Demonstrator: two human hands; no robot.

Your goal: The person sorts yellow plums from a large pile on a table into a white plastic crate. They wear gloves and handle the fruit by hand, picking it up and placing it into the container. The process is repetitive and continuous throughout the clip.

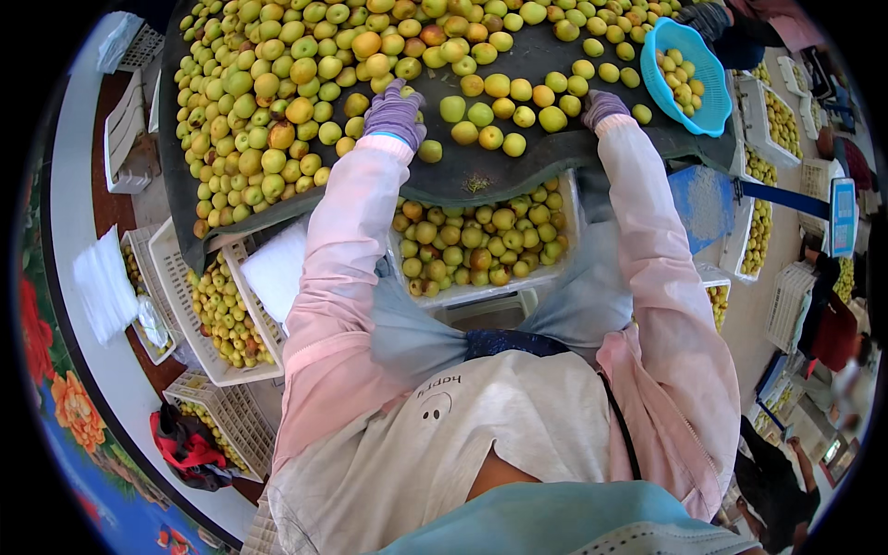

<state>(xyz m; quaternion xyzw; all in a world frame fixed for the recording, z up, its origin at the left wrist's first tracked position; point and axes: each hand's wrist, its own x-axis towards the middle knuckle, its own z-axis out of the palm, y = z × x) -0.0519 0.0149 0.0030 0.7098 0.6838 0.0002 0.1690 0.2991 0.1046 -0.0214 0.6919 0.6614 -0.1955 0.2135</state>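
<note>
Yellow-green fruits that look like jujubes (267, 84), some with brown blemishes, are heaped on a dark cloth-covered table (534, 52). At the right edge of the heap is my left hand (397, 114) in a purple striped knit glove. A fruit (407, 91) shows at its fingers; whether it is gripped is unclear. My right hand (603, 109), gloved alike, rests on the cloth with curled fingers, beside a loose group of fruits (553, 118). Its palm is hidden. Between both hands lie several spread-out fruits (479, 114).
A blue plastic basket (721, 104) holding fruits stands at the right, near another person's gloved hand (703, 21). Below the table edge, a white fruit-filled crate (479, 298) sits between my legs. Another crate (163, 277) stands left; a blue scale (701, 205) is at right.
</note>
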